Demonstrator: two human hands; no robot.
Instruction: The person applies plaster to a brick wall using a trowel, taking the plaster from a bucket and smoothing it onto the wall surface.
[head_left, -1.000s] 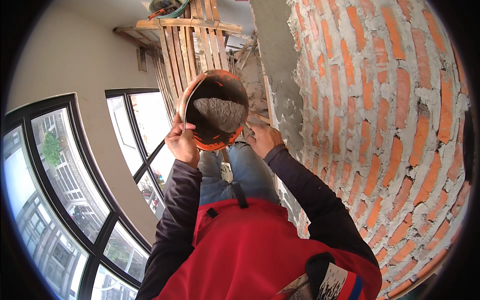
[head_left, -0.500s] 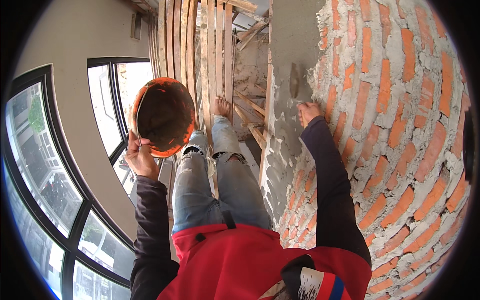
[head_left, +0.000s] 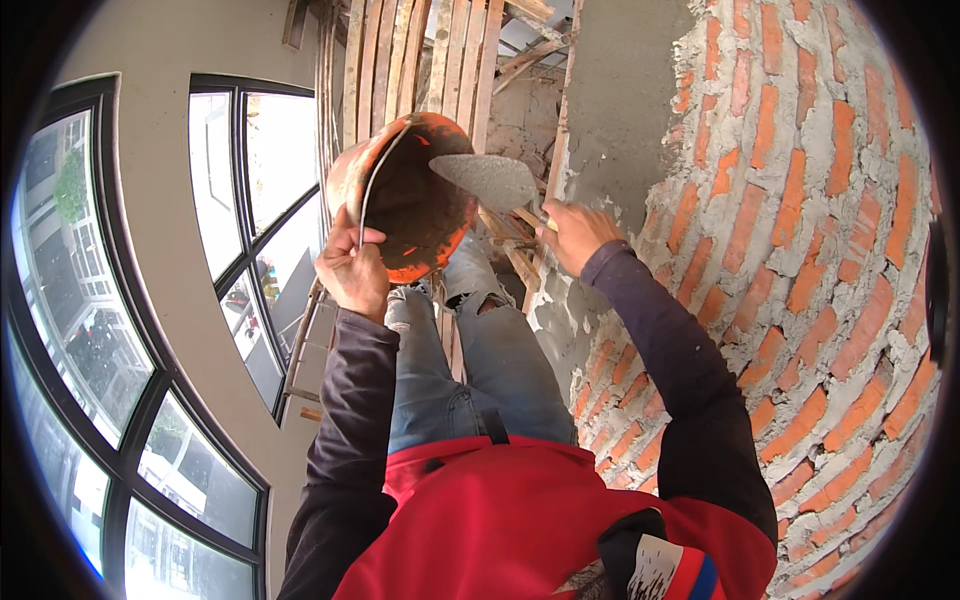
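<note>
My left hand [head_left: 355, 265] grips the orange bucket [head_left: 405, 215] by its rim and wire handle. The bucket is tipped open toward me, its inside dark and streaked with grey mortar. My right hand [head_left: 578, 238] is closed on the handle of a trowel [head_left: 485, 182], whose wide, pale grey blade lies over the right part of the bucket's mouth; whether it touches the rim I cannot tell. Right of the trowel runs a band of grey plaster [head_left: 615, 120] on the wall.
A brick wall [head_left: 800, 260] with rough mortar fills the right side. Wooden planks [head_left: 380, 70] and crossed timbers lie beyond the bucket. Black-framed windows [head_left: 245, 190] are on the left. My jeans-clad legs [head_left: 500, 380] are below the bucket.
Since half a second ago the bucket has swung right, back toward the middle. The trowel has come left from the plastered wall to the bucket's mouth.
</note>
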